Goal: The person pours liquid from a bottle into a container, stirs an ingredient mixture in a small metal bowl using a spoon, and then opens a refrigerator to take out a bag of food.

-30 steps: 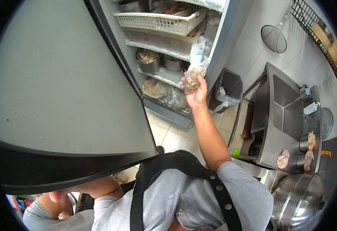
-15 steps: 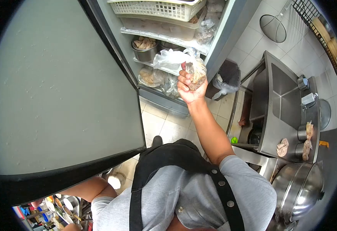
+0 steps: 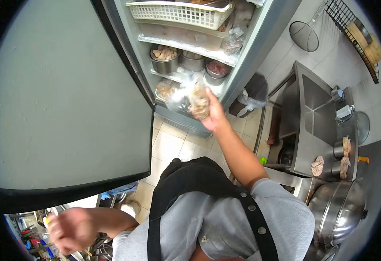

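Note:
My right hand point(image 3: 214, 114) is wrapped round a clear plastic bag of pale brownish food point(image 3: 200, 104). It holds the bag in front of the lower part of an open fridge, and the bag's loose top spreads to the left over the lower shelf. What the food is, I cannot make out. Down at the lower left, my left hand point(image 3: 70, 230) hangs below the edge of the open fridge door point(image 3: 68, 108), smeared by motion, its fingers looking curled. Nearest to the bag in the fridge are a metal pot of pale meat pieces point(image 3: 164, 65) and a pot of reddish food point(image 3: 217, 80).
A white plastic basket point(image 3: 181, 15) sits on the upper fridge shelf. More bagged food point(image 3: 166, 88) lies at the bottom. To the right stand a lined bin point(image 3: 255, 87) and a steel sink point(image 3: 314, 104) with a cloth point(image 3: 317, 166) on its counter. A large steel pot point(image 3: 336, 213) is beside me.
The bag in my right hand has moved left and slightly down and turned, uncovering the pots behind. My left hand has come into fuller view below the door, whose free edge has shifted left.

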Demonstrator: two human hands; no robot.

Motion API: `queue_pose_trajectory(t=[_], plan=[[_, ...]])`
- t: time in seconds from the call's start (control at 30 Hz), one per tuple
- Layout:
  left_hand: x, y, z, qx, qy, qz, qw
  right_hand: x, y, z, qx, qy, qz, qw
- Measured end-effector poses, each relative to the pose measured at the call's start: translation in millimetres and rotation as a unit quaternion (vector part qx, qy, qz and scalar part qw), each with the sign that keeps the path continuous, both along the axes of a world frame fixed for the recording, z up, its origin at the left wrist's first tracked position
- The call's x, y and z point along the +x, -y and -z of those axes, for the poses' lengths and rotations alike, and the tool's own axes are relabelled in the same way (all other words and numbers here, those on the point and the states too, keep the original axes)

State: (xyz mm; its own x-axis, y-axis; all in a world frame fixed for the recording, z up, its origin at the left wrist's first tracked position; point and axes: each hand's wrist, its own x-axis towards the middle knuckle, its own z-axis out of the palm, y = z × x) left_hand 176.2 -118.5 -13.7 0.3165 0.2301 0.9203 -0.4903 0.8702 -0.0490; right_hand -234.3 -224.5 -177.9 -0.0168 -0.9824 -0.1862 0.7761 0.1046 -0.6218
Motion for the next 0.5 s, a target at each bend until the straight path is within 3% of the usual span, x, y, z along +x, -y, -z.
queue_pose_trajectory(t=[0.03,0.07,0.1,0.13,0.17,0.2,0.27,0.37,0.4,0.5], plan=[[-44,9,12,0.042,0.075,0.147,0.985,5,-4,3,0.010,-0.025,-0.010,1.000],[-68,10,40,0.247,0.048,0.153,0.956,10,-7,11,0.021,-0.049,-0.020,0.998],[-91,12,67,0.449,0.046,0.131,0.883,12,-8,19,0.034,-0.073,-0.030,0.996],[-126,29,69,0.603,0.068,0.251,0.754,11,-10,25,-0.001,-0.050,-0.064,0.997],[-145,52,97,0.674,0.087,0.341,0.649,16,-14,21,-0.009,-0.077,-0.053,0.996],[-161,70,136,0.706,0.103,0.369,0.596,25,-18,14,-0.018,-0.103,-0.041,0.994],[-188,98,157,0.771,0.070,0.423,0.472,27,-18,15,-0.049,-0.202,-0.054,0.977],[-204,130,170,0.750,0.016,0.553,0.363,28,-26,2,-0.071,-0.357,-0.038,0.931],[-210,135,181,0.710,-0.007,0.596,0.374,26,-27,-1,-0.074,-0.350,-0.035,0.933],[-221,141,178,0.686,-0.012,0.595,0.419,19,-29,-12,-0.058,-0.324,-0.027,0.944]])
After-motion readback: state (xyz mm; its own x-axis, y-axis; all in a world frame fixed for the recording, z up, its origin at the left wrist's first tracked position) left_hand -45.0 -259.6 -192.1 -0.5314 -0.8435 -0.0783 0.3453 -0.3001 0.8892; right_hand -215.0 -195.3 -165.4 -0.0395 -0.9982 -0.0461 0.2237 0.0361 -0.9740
